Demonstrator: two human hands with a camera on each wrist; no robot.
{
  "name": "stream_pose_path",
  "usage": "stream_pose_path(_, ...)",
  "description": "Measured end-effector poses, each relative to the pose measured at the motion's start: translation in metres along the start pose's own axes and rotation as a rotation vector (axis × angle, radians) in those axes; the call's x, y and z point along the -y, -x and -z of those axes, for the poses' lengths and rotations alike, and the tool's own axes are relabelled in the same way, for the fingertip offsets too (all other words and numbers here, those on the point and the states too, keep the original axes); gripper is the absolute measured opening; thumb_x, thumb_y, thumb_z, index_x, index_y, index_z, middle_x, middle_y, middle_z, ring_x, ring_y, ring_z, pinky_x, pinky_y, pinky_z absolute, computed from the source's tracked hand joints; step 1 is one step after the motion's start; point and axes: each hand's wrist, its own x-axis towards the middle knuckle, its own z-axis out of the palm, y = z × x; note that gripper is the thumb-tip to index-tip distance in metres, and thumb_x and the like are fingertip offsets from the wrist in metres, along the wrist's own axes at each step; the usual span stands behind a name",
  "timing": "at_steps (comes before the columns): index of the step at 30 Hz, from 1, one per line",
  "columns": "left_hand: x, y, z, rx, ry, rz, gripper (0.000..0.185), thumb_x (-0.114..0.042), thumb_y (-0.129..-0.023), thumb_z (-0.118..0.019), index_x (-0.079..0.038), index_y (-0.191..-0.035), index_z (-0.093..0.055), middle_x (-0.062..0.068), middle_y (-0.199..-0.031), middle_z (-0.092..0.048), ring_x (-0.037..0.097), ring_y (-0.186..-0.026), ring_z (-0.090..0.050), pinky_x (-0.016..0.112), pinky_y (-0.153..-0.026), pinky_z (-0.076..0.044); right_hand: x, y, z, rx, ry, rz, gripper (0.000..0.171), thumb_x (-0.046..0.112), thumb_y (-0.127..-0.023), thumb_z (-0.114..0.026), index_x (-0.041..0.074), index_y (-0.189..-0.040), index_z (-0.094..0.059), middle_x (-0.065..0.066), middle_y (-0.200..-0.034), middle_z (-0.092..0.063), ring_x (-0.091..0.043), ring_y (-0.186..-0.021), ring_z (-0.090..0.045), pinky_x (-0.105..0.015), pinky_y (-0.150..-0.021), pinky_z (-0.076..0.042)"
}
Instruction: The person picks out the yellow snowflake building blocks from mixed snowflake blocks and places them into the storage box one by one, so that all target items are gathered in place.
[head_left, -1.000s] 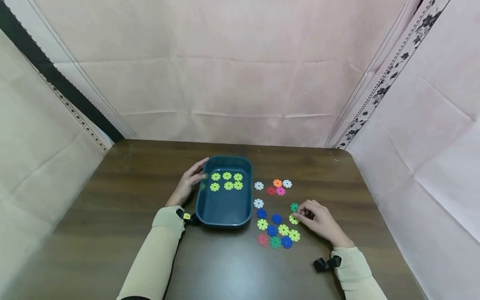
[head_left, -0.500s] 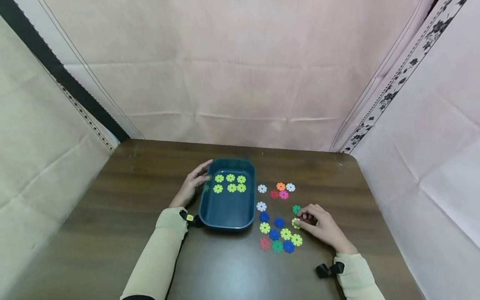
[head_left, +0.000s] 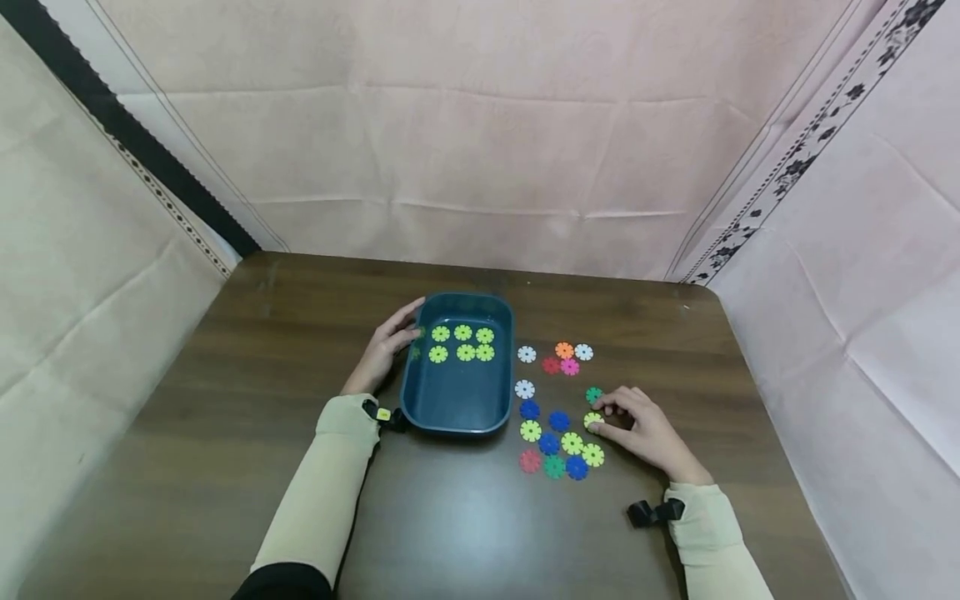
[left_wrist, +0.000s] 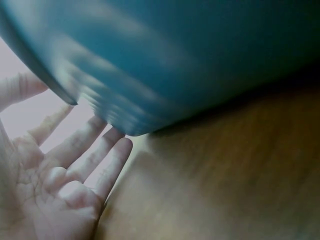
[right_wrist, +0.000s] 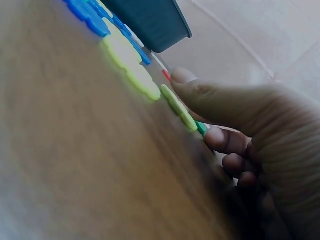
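My left hand (head_left: 377, 357) holds the left rim of a blue rectangular tray (head_left: 459, 417), thumb at the rim. In the left wrist view its fingers (left_wrist: 107, 167) lie along the tray's outer wall. Inside the tray are several yellow-green notched discs (head_left: 466, 352), in two rows. My right hand (head_left: 651, 432) is low over the table, thumb and index finger spread at the edges of a yellow-green disc (head_left: 593, 420). That disc (right_wrist: 178, 108) lies on the tabletop in the right wrist view, below the thumb tip. A green disc (head_left: 593, 395) is beside the index fingertip.
Between tray and right hand lie blue (head_left: 558, 421), yellow-green (head_left: 572, 443), red (head_left: 530, 461), green (head_left: 554, 467) and white discs (head_left: 524, 389). Farther back are orange (head_left: 564, 350) and pink ones (head_left: 570, 367). Pale cloth (head_left: 480, 167) hangs around the brown table (head_left: 315, 308).
My right thumb and index finger have spread apart, showing more of the yellow-green disc between them. My left hand stays at the tray. The head view has shifted slightly.
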Motion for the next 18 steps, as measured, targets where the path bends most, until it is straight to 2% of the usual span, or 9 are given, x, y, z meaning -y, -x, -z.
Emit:
stream_pose_path(4,-0.01,0.005,-0.003,-0.001,-0.004,0.002,0.054,-0.007,-0.104,-0.05,-0.015,-0.156,-0.04,0.008,-0.157,-0.039,0.035,-0.139,-0.039,0.056,-0.114,-0.029,0.0,0.002,-0.004,0.0,-0.008,-0.015,0.026,0.031,-0.085,-0.082,0.025,-0.108,-0.071,0.011,-0.092,-0.056,-0.01,-0.084,-0.044,-0.028,-0.07,-0.04)
stream_pose_path(9,-0.009,0.009,-0.006,-0.018,-0.025,-0.023,0.054,-0.009,-0.104,-0.049,-0.013,-0.156,-0.039,0.011,-0.156,-0.04,0.037,-0.138,-0.04,0.05,-0.111,-0.035,0.0,0.005,-0.008,-0.007,-0.013,-0.01,0.026,0.031,-0.085,-0.083,0.026,-0.107,-0.071,0.011,-0.092,-0.057,-0.01,-0.084,-0.044,-0.028,-0.07,-0.039)
stream_pose_path(14,-0.014,0.014,-0.007,-0.017,0.0,-0.038,0.054,-0.002,-0.103,-0.049,-0.007,-0.155,-0.038,0.013,-0.157,-0.039,0.039,-0.137,-0.041,0.044,-0.108,-0.039,0.0,0.005,-0.01,-0.003,-0.002,-0.002,0.025,0.031,-0.084,-0.084,0.027,-0.106,-0.072,0.011,-0.093,-0.058,-0.01,-0.083,-0.043,-0.028,-0.069,-0.039)
stream_pose_path(18,-0.016,0.013,-0.01,-0.031,0.007,-0.041,0.053,-0.002,-0.103,-0.049,-0.008,-0.155,-0.039,0.013,-0.155,-0.041,0.038,-0.136,-0.042,0.042,-0.107,-0.039,-0.001,0.003,-0.006,-0.012,0.002,-0.017,0.024,0.03,-0.085,-0.083,0.028,-0.106,-0.072,0.013,-0.093,-0.058,-0.009,-0.085,-0.043,-0.029,-0.07,-0.039)
